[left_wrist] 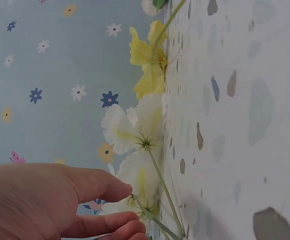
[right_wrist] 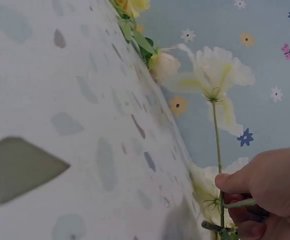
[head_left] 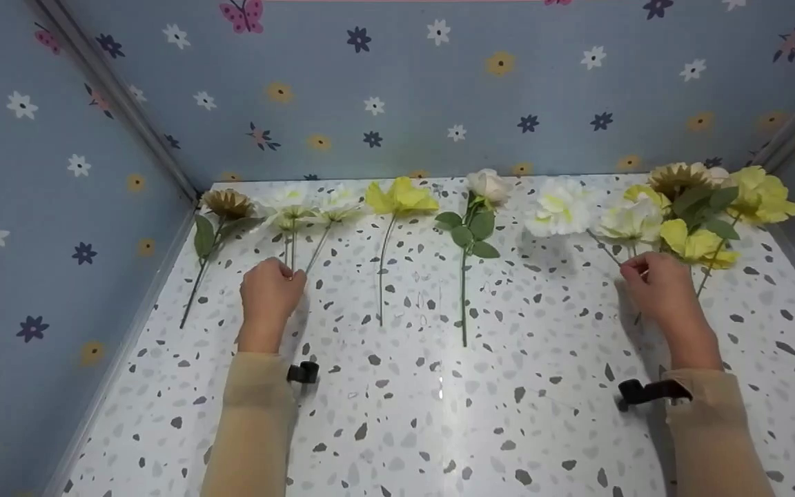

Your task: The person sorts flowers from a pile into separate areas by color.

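Note:
My left hand is at the stems of the white flowers on the left. In the left wrist view a gap shows between thumb and fingers, beside a green stem; no grip on it is visible. With thumb and fingertips, my right hand pinches the thin stem of a white flower. That bloom is raised off the tabletop and leans left, its petals spread in the right wrist view. Another white flower is close behind this hand. My palm hides part of the right-hand stems.
A brown flower lies far left. A yellow flower and a pale rose lie apart in the middle. Yellow flowers and a brown one bunch at right. The speckled tabletop meets patterned blue walls.

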The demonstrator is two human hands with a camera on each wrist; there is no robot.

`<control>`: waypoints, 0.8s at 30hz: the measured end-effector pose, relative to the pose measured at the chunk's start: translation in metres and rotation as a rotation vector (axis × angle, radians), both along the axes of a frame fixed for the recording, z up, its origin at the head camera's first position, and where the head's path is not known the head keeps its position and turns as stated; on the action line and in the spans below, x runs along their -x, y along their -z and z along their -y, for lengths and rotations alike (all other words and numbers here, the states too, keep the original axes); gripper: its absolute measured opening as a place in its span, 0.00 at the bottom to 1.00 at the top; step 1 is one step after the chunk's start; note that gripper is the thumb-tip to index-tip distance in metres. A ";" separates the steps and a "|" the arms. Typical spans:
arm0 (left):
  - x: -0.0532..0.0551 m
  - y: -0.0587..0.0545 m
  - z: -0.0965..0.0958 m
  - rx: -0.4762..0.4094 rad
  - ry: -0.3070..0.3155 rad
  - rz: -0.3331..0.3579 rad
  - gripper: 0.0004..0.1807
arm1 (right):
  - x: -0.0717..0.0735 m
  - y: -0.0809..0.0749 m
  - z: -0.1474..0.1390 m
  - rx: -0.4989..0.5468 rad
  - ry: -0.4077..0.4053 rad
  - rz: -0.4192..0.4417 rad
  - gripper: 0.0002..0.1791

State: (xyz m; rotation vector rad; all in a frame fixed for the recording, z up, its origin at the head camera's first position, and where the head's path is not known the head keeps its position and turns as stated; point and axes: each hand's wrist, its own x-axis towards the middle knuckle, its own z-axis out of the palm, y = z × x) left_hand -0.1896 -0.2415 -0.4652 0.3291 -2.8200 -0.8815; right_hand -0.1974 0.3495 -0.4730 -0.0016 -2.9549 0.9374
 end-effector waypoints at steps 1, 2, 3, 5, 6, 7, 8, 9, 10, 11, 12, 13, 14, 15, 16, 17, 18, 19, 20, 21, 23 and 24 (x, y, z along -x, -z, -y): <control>-0.001 -0.002 -0.003 -0.010 0.003 -0.016 0.13 | -0.001 -0.004 0.000 0.011 0.008 -0.002 0.22; -0.001 -0.004 -0.005 -0.025 0.008 -0.031 0.13 | -0.002 -0.008 0.001 0.022 0.016 -0.005 0.23; -0.001 -0.007 -0.009 -0.041 0.015 -0.042 0.13 | -0.003 -0.012 0.001 0.033 0.023 -0.005 0.24; -0.003 -0.012 -0.015 -0.081 0.031 -0.050 0.13 | -0.006 -0.022 0.001 0.058 0.043 -0.007 0.26; -0.004 -0.014 -0.018 -0.103 0.039 -0.051 0.13 | -0.007 -0.026 0.002 0.068 0.050 -0.015 0.27; -0.005 -0.017 -0.022 -0.118 0.050 -0.055 0.13 | -0.009 -0.031 0.002 0.076 0.058 -0.025 0.28; -0.005 -0.019 -0.025 -0.133 0.058 -0.058 0.13 | -0.011 -0.035 0.003 0.091 0.066 -0.034 0.29; -0.006 -0.021 -0.029 -0.148 0.067 -0.062 0.13 | -0.013 -0.039 0.004 0.108 0.072 -0.043 0.30; -0.007 -0.023 -0.033 -0.159 0.077 -0.070 0.13 | -0.016 -0.043 0.005 0.124 0.079 -0.054 0.31; -0.008 -0.025 -0.037 -0.170 0.088 -0.078 0.13 | -0.018 -0.047 0.007 0.143 0.085 -0.062 0.32; -0.009 -0.027 -0.042 -0.177 0.097 -0.089 0.13 | -0.019 -0.050 0.010 0.166 0.095 -0.065 0.33; -0.011 -0.029 -0.047 -0.184 0.110 -0.099 0.12 | -0.021 -0.053 0.013 0.197 0.103 -0.068 0.33; -0.012 -0.031 -0.053 -0.194 0.123 -0.108 0.12 | -0.022 -0.056 0.018 0.238 0.111 -0.071 0.33; -0.013 -0.032 -0.059 -0.204 0.140 -0.117 0.11 | -0.022 -0.057 0.023 0.281 0.117 -0.075 0.32; -0.014 -0.033 -0.065 -0.217 0.155 -0.124 0.11 | -0.022 -0.059 0.029 0.335 0.118 -0.079 0.31; -0.016 -0.035 -0.072 -0.232 0.174 -0.129 0.10 | -0.022 -0.059 0.036 0.399 0.113 -0.086 0.29; -0.018 -0.035 -0.078 -0.251 0.194 -0.132 0.10 | -0.021 -0.059 0.043 0.473 0.102 -0.094 0.26; -0.020 -0.036 -0.086 -0.271 0.219 -0.133 0.09 | -0.020 -0.059 0.052 0.562 0.084 -0.102 0.22; -0.022 -0.036 -0.093 -0.294 0.244 -0.131 0.09 | -0.020 -0.057 0.060 0.645 0.061 -0.107 0.19; -0.024 -0.037 -0.100 -0.317 0.270 -0.128 0.09 | -0.019 -0.055 0.070 0.727 0.033 -0.110 0.16; -0.030 -0.037 -0.115 -0.354 0.324 -0.118 0.08 | -0.018 -0.051 0.088 0.874 -0.017 -0.112 0.10; -0.033 -0.037 -0.122 -0.371 0.351 -0.113 0.08 | -0.018 -0.048 0.096 0.931 -0.037 -0.109 0.09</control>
